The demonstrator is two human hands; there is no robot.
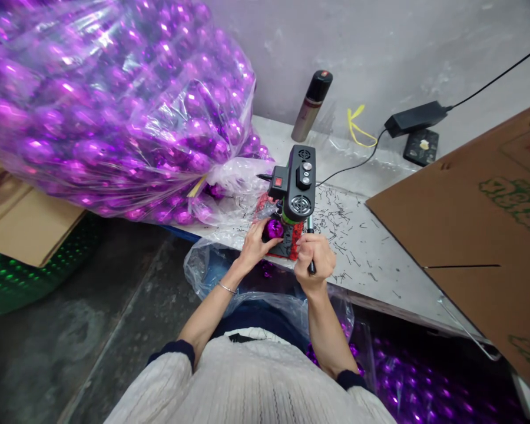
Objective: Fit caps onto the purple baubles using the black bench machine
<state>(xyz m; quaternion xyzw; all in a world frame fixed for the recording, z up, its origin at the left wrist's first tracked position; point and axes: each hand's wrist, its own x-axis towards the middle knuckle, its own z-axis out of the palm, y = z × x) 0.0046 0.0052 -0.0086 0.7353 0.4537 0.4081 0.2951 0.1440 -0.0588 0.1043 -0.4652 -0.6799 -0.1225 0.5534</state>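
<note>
A small black bench machine (pixel 294 187) with a red switch stands at the near edge of a grey worktable (pixel 371 247). My left hand (pixel 257 242) holds a shiny purple ball (pixel 273 228) under the machine's head, fingers wrapped round it. My right hand (pixel 315 259) is closed in a fist around the machine's black lever handle (pixel 310 244). A clear plastic bag (pixel 247 288) lies in my lap below the hands.
A huge clear bag of purple balls (pixel 115 106) fills the left. A spray can (pixel 311 105), a power adapter (pixel 415 118) with its cable and a yellow tie lie at the back. Cardboard (pixel 481 224) covers the right. More purple balls (pixel 415 383) lie lower right. Small metal bits litter the table.
</note>
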